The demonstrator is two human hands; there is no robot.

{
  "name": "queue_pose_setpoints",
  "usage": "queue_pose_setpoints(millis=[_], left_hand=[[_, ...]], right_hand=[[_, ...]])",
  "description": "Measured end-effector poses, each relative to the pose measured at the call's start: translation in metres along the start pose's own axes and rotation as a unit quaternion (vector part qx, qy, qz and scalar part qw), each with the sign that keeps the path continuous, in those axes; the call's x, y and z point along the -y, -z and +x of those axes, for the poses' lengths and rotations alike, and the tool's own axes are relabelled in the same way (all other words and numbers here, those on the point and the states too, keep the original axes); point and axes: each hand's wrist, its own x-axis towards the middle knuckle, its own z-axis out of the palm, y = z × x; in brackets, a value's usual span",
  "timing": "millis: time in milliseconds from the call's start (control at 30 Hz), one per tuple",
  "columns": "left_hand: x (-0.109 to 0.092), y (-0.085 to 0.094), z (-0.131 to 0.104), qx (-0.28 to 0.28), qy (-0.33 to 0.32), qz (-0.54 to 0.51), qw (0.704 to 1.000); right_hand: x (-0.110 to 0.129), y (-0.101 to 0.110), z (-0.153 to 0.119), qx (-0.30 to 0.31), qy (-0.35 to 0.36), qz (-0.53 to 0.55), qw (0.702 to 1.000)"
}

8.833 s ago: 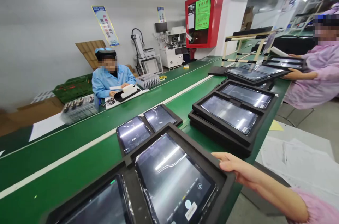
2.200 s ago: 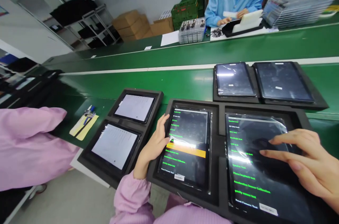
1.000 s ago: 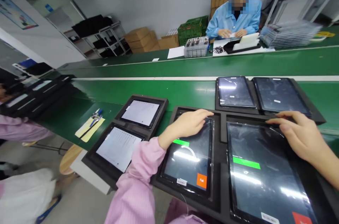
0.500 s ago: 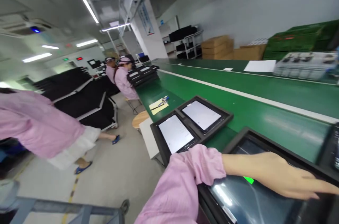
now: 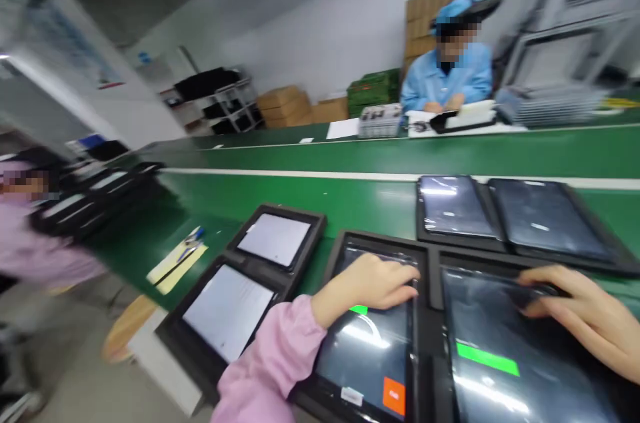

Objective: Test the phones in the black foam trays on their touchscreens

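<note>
My left hand [image 5: 373, 282] lies over a dark-screened tablet [image 5: 357, 356], its fingertips at the screen's right edge. That screen shows green and orange patches. My right hand [image 5: 583, 310] hovers over or touches a second tablet [image 5: 485, 396] with a green bar, thumb and fingers apart around a blurred dark patch I cannot make out. Both tablets lie in a black tray [image 5: 431, 336]. To the left, another black tray [image 5: 295, 283] holds two tablets with white screens, one the far tablet [image 5: 275, 238], the other the near tablet [image 5: 227, 310].
Beyond my hands, two dark tablets lie in a black tray [image 5: 483, 210]. Pliers [image 5: 190, 243] rest on yellow paper [image 5: 175, 266] at left. Across the green bench [image 5: 373, 200], a person in blue [image 5: 447, 83] works at papers. Another person in pink [image 5: 40, 243] sits at left.
My view has swung to the right, away from the aisle and a walking person. My right hand and the person in blue have come into view. My left hand stays over the tray.
</note>
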Motion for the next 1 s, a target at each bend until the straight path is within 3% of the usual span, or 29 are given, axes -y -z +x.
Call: queue_pose_setpoints(millis=[100,200,500,600,700,833,1000], left_hand=[[0.014,0.005,-0.007,-0.093,0.059,-0.037,0.993],[0.024,0.007,-0.008,-0.130,0.131,-0.062,0.981],[0.028,0.006,-0.003,-0.072,0.175,-0.074,0.979],[0.026,0.004,0.001,-0.085,0.196,-0.078,0.974],[0.022,0.004,0.008,-0.037,0.244,-0.046,0.968],[0.021,0.011,0.018,0.031,0.245,-0.011,0.969],[0.034,0.038,0.033,0.103,0.243,-0.047,0.963]], right_hand=[[0.001,0.008,0.005,-0.015,-0.069,-0.010,0.997],[-0.001,0.005,0.013,-0.018,-0.072,-0.042,0.996],[0.003,0.006,0.015,-0.001,-0.041,-0.052,0.998],[0.001,0.004,0.014,-0.045,-0.123,-0.056,0.990],[0.000,-0.001,0.014,-0.052,-0.212,-0.098,0.971],[0.001,0.000,0.024,0.028,-0.253,-0.154,0.955],[0.000,0.020,0.054,0.200,-0.305,-0.085,0.927]])
